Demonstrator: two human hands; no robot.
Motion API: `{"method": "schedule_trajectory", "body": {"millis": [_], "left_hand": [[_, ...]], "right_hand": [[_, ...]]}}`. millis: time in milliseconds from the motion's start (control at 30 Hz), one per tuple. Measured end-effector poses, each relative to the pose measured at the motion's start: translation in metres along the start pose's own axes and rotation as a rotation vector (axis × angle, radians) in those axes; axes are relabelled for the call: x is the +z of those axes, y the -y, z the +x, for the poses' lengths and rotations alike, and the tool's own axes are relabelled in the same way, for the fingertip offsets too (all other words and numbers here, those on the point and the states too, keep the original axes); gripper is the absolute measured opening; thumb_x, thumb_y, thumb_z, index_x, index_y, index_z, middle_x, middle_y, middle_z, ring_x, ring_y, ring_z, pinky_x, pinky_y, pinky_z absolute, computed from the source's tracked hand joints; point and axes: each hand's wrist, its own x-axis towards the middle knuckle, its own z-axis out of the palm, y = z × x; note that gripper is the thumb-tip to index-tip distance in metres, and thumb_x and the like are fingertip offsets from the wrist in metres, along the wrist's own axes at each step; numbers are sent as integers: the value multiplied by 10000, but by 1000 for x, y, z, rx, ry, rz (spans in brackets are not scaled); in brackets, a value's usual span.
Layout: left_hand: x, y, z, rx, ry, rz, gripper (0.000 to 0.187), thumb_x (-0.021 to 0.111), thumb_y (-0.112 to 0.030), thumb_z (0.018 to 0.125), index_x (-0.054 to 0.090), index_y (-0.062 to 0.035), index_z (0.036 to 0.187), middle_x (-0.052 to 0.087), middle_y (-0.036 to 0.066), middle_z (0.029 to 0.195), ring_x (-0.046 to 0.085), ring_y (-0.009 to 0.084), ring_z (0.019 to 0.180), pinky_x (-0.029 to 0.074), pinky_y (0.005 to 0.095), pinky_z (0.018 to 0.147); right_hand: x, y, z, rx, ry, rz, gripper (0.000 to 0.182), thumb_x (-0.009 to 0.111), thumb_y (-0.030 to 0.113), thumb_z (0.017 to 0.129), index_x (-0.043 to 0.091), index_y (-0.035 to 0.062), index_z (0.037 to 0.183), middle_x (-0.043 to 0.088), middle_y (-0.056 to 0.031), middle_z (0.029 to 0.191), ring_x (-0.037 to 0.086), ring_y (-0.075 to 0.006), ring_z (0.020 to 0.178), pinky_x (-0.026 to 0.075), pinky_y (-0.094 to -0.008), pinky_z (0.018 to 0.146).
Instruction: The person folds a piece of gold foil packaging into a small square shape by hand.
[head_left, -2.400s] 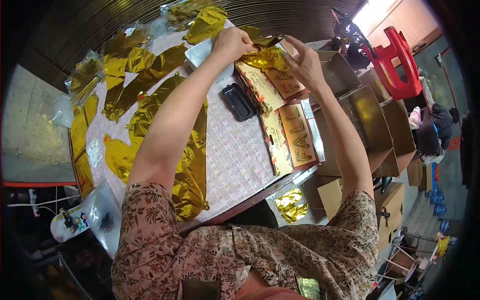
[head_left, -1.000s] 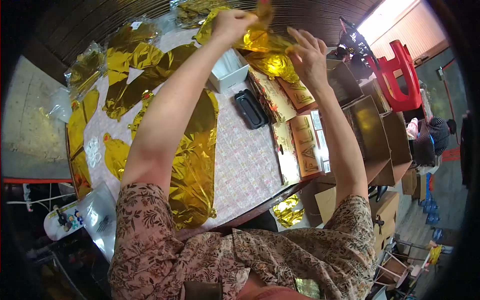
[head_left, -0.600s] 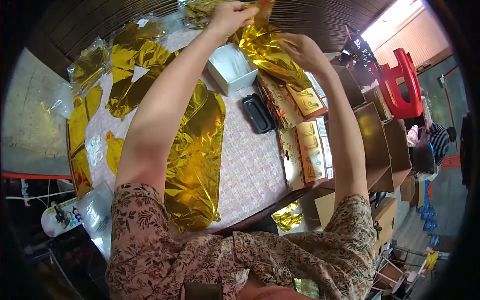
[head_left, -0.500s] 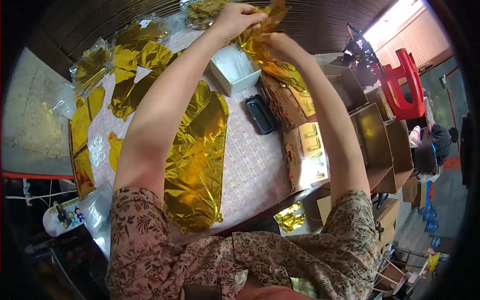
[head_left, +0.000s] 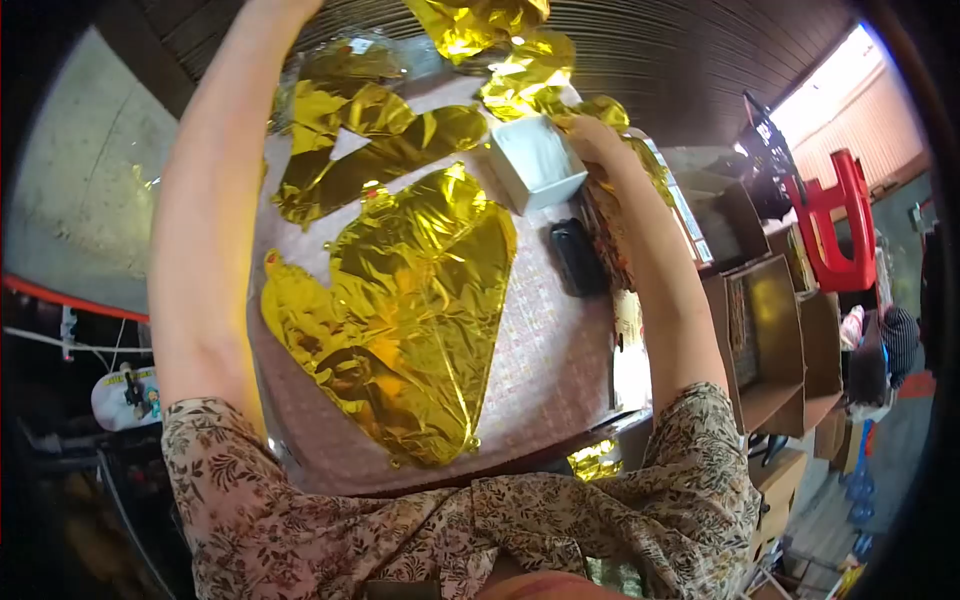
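My left hand (head_left: 290, 6) is cut off by the top edge, so its fingers are hidden. My right hand (head_left: 596, 142) is closed on a long gold foil balloon (head_left: 530, 75), beside the white box (head_left: 535, 165). This crinkled foil runs up past the top of the view, and part of it shows behind my right wrist. A large flat gold foil balloon (head_left: 420, 310) lies on the table in front of me, untouched. Beyond it, another flat gold foil balloon (head_left: 400, 155) is spread out.
A black tray-like object (head_left: 578, 258) lies beside the white box on the patterned tablecloth (head_left: 545, 350). Printed boxes are partly hidden by my right forearm. Open cardboard boxes (head_left: 765, 340) and a red plastic stool (head_left: 840, 225) stand to the right.
My hands have moved apart, the left up and leftward out of view. The foil they held together is now spread across the top. My view has shifted left.
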Motion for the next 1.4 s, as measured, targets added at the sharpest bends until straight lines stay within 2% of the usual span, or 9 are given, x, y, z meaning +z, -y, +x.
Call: {"method": "schedule_trajectory", "body": {"millis": [267, 467, 567, 667, 867, 1033, 1133, 1333, 1400], "left_hand": [[-69, -122, -32, 103, 5, 410, 248, 634, -257, 1033, 678, -91, 1212, 705, 20, 1131, 657, 128, 1019, 557, 318, 857], [-86, -128, -88, 93, 285, 641, 272, 632, -262, 1052, 708, -22, 1157, 727, 43, 997, 672, 89, 840, 538, 226, 698], [-62, -155, -132, 14, 360, 515, 184, 646, -150, 1043, 685, -19, 1166, 675, -8, 885, 615, 50, 700, 517, 197, 612], [-61, -180, -162, 22, 380, 576, 215, 652, -183, 1045, 683, -16, 1176, 672, -12, 877, 623, 51, 715, 527, 221, 601], [-157, -178, -240, 23, 57, 527, 548, 526, -511, 1075, 700, -11, 1216, 748, 125, 1162, 722, 162, 1018, 565, 239, 750], [-244, -73, -336, -1086, 246, -262, 1105, 355, -870, 929, 595, 141, 1304, 701, 286, 1237, 733, 342, 1077, 638, 350, 822], [-229, -60, -373, -1062, 100, -510, 1087, 402, -823, 952, 545, 195, 1304, 671, 326, 1262, 711, 369, 1143, 645, 346, 875], [-191, -41, -377, -1021, 76, -236, 601, 671, -430, 999, 628, 120, 1239, 721, 255, 1170, 754, 329, 1014, 654, 284, 820], [-165, -48, -369, -968, 97, 49, 272, 742, -153, 964, 702, 49, 1141, 748, 157, 1052, 762, 253, 919, 650, 261, 807]], "right_hand": [[-73, 77, -36, 153, -99, -6, 500, 663, 323, 982, 629, 41, 1394, 662, -320, 1288, 688, -380, 1186, 553, -432, 966], [-204, 233, -61, -377, -429, 913, 814, 849, 319, 878, 490, -63, 1501, 650, -224, 1386, 674, -241, 1201, 552, -358, 1029], [-253, 318, -96, -463, -344, 890, 750, 849, 344, 871, 561, -36, 1450, 695, -178, 1321, 697, -199, 1108, 559, -333, 960], [-269, 373, -127, -424, -210, 1142, 170, 790, 173, 935, 798, 48, 1050, 747, -39, 801, 584, -91, 601, 406, -239, 534], [-293, 386, -166, -462, -244, 1022, 107, 778, 120, 930, 798, 35, 992, 795, -98, 918, 721, -151, 796, 577, -321, 765], [-299, 364, -199, -586, -85, 1073, 165, 751, 89, 952, 747, -25, 1070, 774, -116, 998, 723, -165, 835, 597, -326, 780], [-287, 331, -203, -633, -77, 920, 635, 843, 357, 867, 645, -25, 1333, 729, -120, 1223, 690, -154, 1036, 539, -305, 904], [-265, 330, -298, -354, -51, 671, 292, 882, 261, 831, 804, 47, 1014, 780, -49, 1011, 689, -115, 949, 542, -314, 877], [-246, 328, -309, -646, -80, 912, 264, 850, 199, 863, 795, 17, 1046, 761, -123, 1057, 689, -186, 984, 547, -320, 894]]}}
